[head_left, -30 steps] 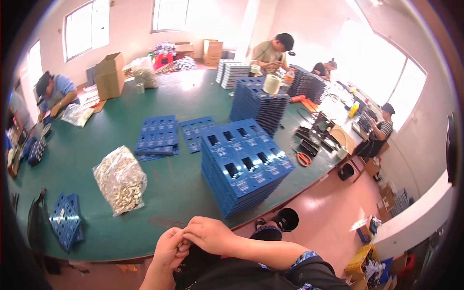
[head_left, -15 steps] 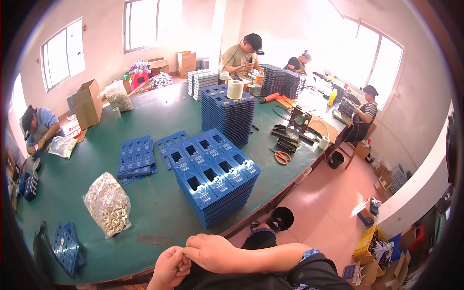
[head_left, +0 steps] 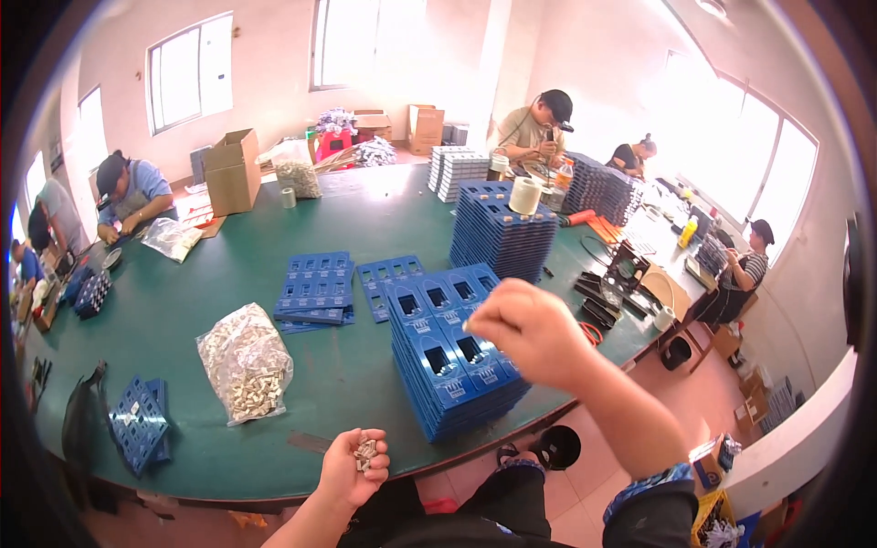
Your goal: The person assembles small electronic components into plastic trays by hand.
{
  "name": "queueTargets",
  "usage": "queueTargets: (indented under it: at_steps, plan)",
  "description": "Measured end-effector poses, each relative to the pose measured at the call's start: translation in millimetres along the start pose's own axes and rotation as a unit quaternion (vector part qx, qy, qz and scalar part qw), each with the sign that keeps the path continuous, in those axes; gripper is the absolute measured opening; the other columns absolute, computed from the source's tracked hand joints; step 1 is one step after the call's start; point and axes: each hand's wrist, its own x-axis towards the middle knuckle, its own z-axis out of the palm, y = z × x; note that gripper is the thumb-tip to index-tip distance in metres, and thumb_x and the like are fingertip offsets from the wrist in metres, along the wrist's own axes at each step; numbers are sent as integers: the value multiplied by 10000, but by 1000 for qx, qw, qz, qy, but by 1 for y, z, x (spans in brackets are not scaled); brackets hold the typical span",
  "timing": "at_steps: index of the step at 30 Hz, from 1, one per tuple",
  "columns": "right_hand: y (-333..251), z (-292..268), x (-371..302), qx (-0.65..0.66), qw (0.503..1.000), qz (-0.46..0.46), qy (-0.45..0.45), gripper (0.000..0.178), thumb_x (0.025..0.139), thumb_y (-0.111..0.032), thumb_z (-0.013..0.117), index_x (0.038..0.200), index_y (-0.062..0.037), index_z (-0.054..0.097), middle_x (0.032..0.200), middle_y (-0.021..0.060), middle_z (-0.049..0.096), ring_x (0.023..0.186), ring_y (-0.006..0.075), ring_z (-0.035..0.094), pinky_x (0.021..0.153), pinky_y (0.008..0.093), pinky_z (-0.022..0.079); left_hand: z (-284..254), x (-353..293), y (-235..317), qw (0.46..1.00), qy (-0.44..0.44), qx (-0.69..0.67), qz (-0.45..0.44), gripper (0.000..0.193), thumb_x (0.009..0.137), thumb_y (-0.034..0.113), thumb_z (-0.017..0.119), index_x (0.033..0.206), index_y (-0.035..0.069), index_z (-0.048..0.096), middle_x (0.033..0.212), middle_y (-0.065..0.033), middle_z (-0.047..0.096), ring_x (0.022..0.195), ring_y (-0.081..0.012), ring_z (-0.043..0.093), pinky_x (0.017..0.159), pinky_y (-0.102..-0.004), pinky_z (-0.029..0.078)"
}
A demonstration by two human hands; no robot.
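Note:
My left hand (head_left: 345, 477) is cupped at the table's front edge, its fingers curled round several small pale pieces (head_left: 366, 454). Over the near stack of blue printed panels (head_left: 454, 390), my right hand (head_left: 530, 333) pinches one small pale piece (head_left: 467, 326) at its fingertips. It covers the stack's right part. The panels have rectangular cutouts, some with small pale bits showing inside. Left of the stack lies a clear plastic bag (head_left: 245, 361) filled with similar pale pieces. Loose blue panels (head_left: 313, 285) lie behind it in a low pile.
A taller blue panel stack (head_left: 502, 239) with a white roll (head_left: 524, 195) on top stands behind. Orange-handled scissors (head_left: 593, 334) are partly hidden by my right arm. More blue panels (head_left: 139, 425) lie at the left. Several co-workers sit round the green table (head_left: 379, 365). A black bucket (head_left: 556, 447) is on the floor.
My hands, together before, are now apart. The right has moved up and forward over the near stack; the left has turned palm up, showing the pale pieces. The view has swung left.

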Motion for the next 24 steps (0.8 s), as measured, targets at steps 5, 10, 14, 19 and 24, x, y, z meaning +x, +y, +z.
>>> queueTargets:
  at_steps: [5, 10, 14, 19, 24]
  plan:
    - [21, 5, 46, -16, 992, 4, -124, 180, 882, -208, 683, 899, -31, 714, 887, 115, 646, 864, 304, 644, 784, 376, 511, 19, 1, 5, 997, -56, 45, 41, 142, 987, 149, 513, 1048, 45, 587, 836, -70, 582, 620, -128, 472, 464, -216, 352]
    - [28, 22, 51, -14, 986, -19, -164, 182, 879, -210, 683, 916, -39, 729, 898, 115, 641, 869, 306, 643, 780, 379, 510, 30, 1, 10, 993, -60, 79, 60, 123, 1001, 164, 544, 1042, 57, 588, 835, -50, 581, 615, -106, 457, 466, -200, 335]
    - [34, 28, 53, -9, 987, -22, -156, 131, 874, -162, 697, 914, -43, 734, 865, 90, 617, 830, 261, 626, 750, 352, 503, 43, 4, 14, 990, -86, 83, 74, 142, 1020, 193, 524, 1028, 62, 578, 826, -46, 574, 609, -107, 448, 463, -202, 325]
    - [39, 34, 52, -24, 987, -35, -156, 185, 883, -232, 672, 907, -62, 740, 891, 94, 630, 845, 307, 639, 767, 396, 510, 53, 6, 13, 988, -96, 97, 74, 150, 1026, 207, 518, 1020, 65, 570, 816, -42, 564, 607, -109, 448, 460, -204, 321]
    - [39, 32, 51, -28, 986, -39, -157, 186, 888, -241, 664, 909, -72, 739, 890, 89, 629, 857, 304, 638, 767, 400, 510, 51, 8, 13, 984, -106, 120, 83, 171, 1017, 254, 534, 1022, 93, 591, 836, -36, 545, 624, -107, 451, 461, -192, 322]
